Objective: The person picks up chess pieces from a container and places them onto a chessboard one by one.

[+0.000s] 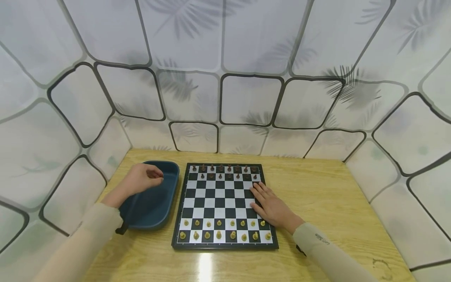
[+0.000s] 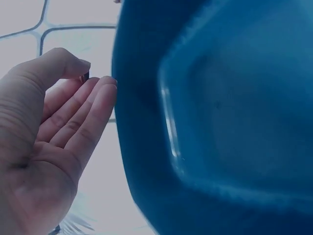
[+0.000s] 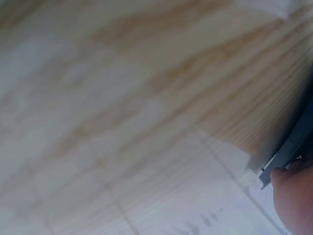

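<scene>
A black-and-white chessboard (image 1: 219,193) lies on the table, with dark reddish pieces (image 1: 229,168) in two rows at the far side and yellow pieces (image 1: 218,234) in two rows at the near side. Above the blue bin (image 1: 156,227), my left hand (image 1: 144,179) pinches a small dark chess piece (image 2: 85,77) between thumb and fingers; most of that piece is hidden. My right hand (image 1: 273,207) rests with fingers extended on the board's right edge. Only a bit of that hand (image 3: 296,196) shows in the right wrist view, beside the board's dark side.
The bin stands just left of the board on the wooden table (image 1: 317,188). Patterned fabric walls (image 1: 250,100) enclose the table at the back and on both sides. No piece shows on the far-left square of the second dark row.
</scene>
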The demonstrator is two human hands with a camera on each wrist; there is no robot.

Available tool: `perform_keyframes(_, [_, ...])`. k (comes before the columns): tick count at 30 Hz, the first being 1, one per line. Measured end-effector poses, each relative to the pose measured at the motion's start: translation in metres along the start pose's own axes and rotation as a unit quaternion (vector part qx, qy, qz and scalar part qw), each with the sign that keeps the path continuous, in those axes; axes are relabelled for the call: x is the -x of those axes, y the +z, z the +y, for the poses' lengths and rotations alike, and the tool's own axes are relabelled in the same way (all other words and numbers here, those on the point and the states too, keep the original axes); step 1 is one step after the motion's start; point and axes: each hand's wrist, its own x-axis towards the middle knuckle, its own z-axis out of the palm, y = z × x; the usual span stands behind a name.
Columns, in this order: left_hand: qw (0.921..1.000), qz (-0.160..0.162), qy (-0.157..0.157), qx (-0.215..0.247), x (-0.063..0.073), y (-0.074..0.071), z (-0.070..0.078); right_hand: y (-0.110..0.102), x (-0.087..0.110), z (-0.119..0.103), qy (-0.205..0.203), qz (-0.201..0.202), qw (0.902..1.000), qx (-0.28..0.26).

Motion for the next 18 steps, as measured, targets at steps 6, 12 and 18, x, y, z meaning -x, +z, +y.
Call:
perform_keyframes(6, [0.9998, -0.001, -0.003, 0.02, -0.012, 0.0, 0.013, 0.001, 0.0, 0.0, 0.002, -0.005, 1.0, -0.001])
perform_keyframes(12, [0.9992, 0.001, 0.012, 0.038, -0.021, 0.004, 0.024, 0.001, 0.001, 0.0, 0.004, -0.005, 1.0, -0.001])
perform_keyframes(18, [0.9987, 0.01, 0.025, 0.044, -0.03, 0.011, 0.035, 0.0, 0.0, 0.0, 0.008, -0.007, 0.9999, 0.006])
